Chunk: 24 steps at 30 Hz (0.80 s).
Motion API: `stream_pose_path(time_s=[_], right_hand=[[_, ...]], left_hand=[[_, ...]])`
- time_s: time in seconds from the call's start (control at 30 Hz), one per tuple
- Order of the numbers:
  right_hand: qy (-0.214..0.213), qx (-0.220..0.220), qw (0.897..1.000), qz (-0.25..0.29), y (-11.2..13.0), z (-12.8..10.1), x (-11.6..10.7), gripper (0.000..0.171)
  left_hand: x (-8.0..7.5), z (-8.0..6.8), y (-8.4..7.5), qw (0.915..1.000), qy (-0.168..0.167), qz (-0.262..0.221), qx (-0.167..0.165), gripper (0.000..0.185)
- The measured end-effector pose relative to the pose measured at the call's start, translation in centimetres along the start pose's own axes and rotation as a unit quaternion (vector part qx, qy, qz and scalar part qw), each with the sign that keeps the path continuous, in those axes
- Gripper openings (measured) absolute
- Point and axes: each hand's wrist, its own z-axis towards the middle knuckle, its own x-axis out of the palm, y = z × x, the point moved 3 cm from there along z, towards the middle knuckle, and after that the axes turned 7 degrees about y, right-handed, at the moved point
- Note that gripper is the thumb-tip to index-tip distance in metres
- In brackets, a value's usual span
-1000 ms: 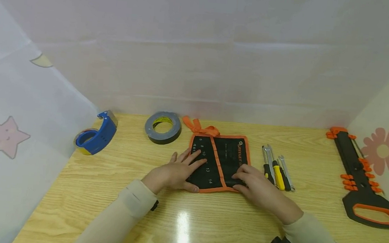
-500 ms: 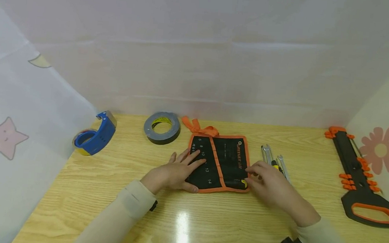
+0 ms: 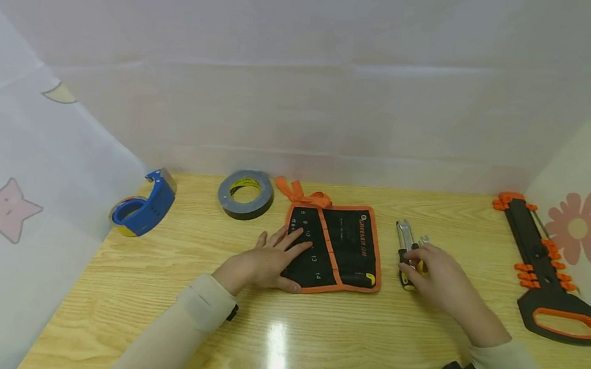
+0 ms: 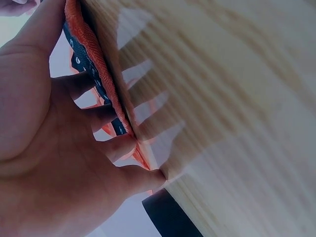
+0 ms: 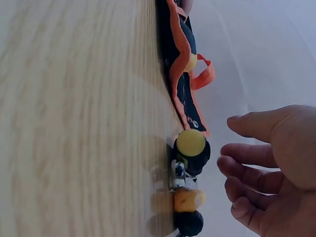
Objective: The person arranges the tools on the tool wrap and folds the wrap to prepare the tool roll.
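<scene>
The left hand [image 3: 266,261] lies flat with straight, spread fingers on the left half of the black, orange-edged tool pouch [image 3: 345,244], which sits mid-worktop [image 3: 159,290] with its near edge just beyond a broad bare strip of wood. The right hand [image 3: 438,270] hovers over the small cluster of wrenches and screwdrivers [image 3: 407,247] just right of the pouch, its fingers loosely curled with a gap to the handles in the right wrist view, holding nothing. Far left lie a grey tape roll [image 3: 245,193] and a blue tape dispenser [image 3: 144,203]; an orange-and-black saw [image 3: 546,271] lies along the right edge, well apart from the hands.
</scene>
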Motion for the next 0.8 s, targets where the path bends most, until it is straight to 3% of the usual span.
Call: stream_pose_path(time_s=[0.8], right_hand=[[0.016,0.071,0.997,0.003,-1.9,0.3,1.2,0.042]], left_hand=[[-0.2,-0.2,-0.2,1.0,0.002,0.0,0.001,0.1]])
